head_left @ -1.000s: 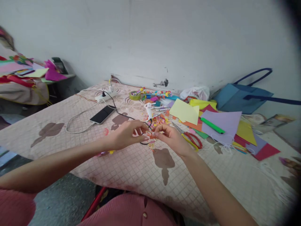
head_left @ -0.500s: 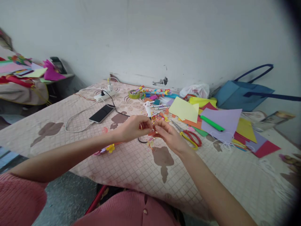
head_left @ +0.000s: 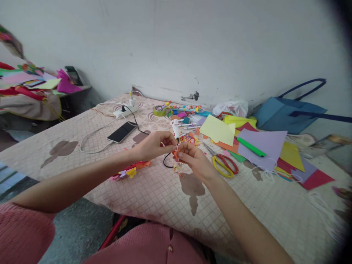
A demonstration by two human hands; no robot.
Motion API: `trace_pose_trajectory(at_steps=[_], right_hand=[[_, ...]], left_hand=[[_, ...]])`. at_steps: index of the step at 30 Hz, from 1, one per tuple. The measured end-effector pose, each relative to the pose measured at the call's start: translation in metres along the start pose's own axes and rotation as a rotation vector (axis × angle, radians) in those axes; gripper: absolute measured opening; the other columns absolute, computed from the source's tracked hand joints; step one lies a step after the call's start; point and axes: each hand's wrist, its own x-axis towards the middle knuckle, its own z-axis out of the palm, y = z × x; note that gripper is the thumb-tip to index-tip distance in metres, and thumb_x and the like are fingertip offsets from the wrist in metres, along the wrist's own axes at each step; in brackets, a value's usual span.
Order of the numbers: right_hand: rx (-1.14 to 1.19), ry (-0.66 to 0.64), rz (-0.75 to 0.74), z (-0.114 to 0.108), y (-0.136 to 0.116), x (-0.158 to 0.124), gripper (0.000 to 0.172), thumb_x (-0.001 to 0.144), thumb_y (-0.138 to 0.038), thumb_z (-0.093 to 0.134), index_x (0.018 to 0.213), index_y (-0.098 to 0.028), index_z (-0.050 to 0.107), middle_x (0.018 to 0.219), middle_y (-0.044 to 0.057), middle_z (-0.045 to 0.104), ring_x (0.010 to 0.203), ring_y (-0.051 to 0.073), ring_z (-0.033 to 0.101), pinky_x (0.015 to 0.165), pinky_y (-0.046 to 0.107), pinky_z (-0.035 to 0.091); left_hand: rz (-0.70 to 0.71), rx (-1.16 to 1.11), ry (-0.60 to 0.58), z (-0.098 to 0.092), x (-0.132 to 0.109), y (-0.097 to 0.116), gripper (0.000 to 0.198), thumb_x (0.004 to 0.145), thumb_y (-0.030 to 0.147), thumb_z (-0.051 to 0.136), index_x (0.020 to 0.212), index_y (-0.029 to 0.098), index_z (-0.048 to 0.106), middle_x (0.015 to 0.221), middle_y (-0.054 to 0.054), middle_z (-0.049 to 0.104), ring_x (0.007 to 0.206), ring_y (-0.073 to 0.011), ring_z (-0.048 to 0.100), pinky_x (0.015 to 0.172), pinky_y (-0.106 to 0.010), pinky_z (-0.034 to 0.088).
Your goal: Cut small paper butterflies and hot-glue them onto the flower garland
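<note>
My left hand [head_left: 157, 147] and my right hand [head_left: 196, 161] meet over the table, fingertips nearly touching. Between them is a small orange paper piece [head_left: 175, 155], pinched by my right thumb and fingers. My left thumb and forefinger are pressed together at its upper edge; what exactly they grip is too small to make out. Just behind the fingers stands a white glue gun [head_left: 175, 128] with a black cord. Under my left forearm lies a row of colourful paper flowers [head_left: 131, 172]. Scissors [head_left: 224, 167] with red and yellow handles lie right of my right hand.
Coloured paper sheets [head_left: 262, 145] with a green marker [head_left: 250, 146] spread to the right, near white string [head_left: 265, 172] and a blue bag [head_left: 290, 113]. A phone [head_left: 121, 132] and a power strip [head_left: 129, 110] with cables lie left. Green tape [head_left: 159, 110] sits behind.
The view has shifted slightly, so the table appears moved right. My fingers have turned around the orange paper piece, and more of it shows. The paper flowers under my left arm are more visible.
</note>
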Motion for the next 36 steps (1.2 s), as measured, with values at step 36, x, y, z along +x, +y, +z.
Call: trace_pose_trajectory(at_steps=[36], right_hand=[[-0.142,-0.067,0.008,0.002,0.008,0.000,0.027,0.072,-0.032,0.071,0.091,-0.022,0.054,0.082,0.000,0.060,0.075,0.014,0.058,0.070,0.028,0.045]], left_hand=[[0.077,0.241,-0.068,-0.009,-0.010,-0.003,0.007,0.081,0.018,0.055,0.086,0.016,0.060,0.071,0.000,0.062,0.063,-0.0098,0.054,0.059,-0.021,0.042]])
